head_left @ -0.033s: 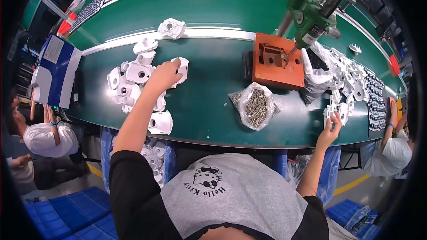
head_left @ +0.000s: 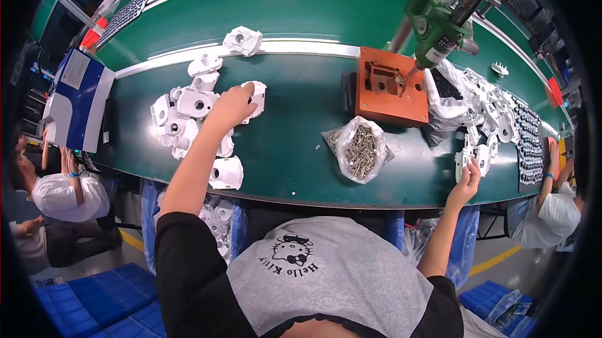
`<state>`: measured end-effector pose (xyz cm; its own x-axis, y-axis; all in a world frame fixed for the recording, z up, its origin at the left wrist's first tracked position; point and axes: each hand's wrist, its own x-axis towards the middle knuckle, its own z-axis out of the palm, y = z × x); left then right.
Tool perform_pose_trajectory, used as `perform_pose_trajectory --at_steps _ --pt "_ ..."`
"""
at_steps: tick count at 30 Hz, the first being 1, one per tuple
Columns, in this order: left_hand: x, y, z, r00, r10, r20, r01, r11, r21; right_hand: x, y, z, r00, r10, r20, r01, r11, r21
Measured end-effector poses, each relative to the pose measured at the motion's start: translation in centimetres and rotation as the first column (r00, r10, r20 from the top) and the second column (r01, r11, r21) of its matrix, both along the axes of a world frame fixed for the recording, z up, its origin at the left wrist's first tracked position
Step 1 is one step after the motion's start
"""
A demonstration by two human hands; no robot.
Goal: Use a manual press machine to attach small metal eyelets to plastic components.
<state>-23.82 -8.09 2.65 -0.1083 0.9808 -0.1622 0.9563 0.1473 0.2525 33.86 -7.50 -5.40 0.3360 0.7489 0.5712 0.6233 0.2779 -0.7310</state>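
My left hand point(head_left: 231, 109) is closed on the edge of a white plastic housing point(head_left: 259, 101) lying on the green bench. Its fingertips are partly hidden behind the hand. Beside that arm lies a loose pile of similar white housings point(head_left: 195, 105), with one more housing point(head_left: 227, 173) near the bench's front edge. At the right, my right hand point(head_left: 463, 189) has its fingers closed on a small white plastic part point(head_left: 461, 161) at the near end of another heap of white parts point(head_left: 495, 109).
An orange fixture block point(head_left: 392, 109) stands under a green press point(head_left: 433, 24). In front of it sits an open clear bag of metal pins or screws point(head_left: 362, 153). A blue-and-white machine point(head_left: 78, 103) is at left. Co-workers sit at both sides; a black tray of parts point(head_left: 530, 147) lies far right.
My right hand and the small white part under its fingers have shifted very slightly. The left hand stays on its housing.
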Motion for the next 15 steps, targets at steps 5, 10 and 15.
perform_pose_trajectory --at_steps 5,10,15 --pt "-0.6 2.1 -0.1 0.995 0.032 0.095 -0.038 0.997 0.063 2.0 0.9 -1.1 0.722 0.131 -0.68 -0.166 0.986 0.014" --pt "-5.9 9.5 -3.8 0.96 0.228 0.16 -0.278 0.835 0.476 0.7 -0.1 0.3 0.482 0.101 -0.87 -0.237 0.971 -0.018" --pt "-5.9 10.9 -4.4 0.924 0.21 0.321 -0.377 0.647 0.663 -1.9 -1.7 0.7 0.475 0.231 -0.849 -0.418 0.908 0.013"
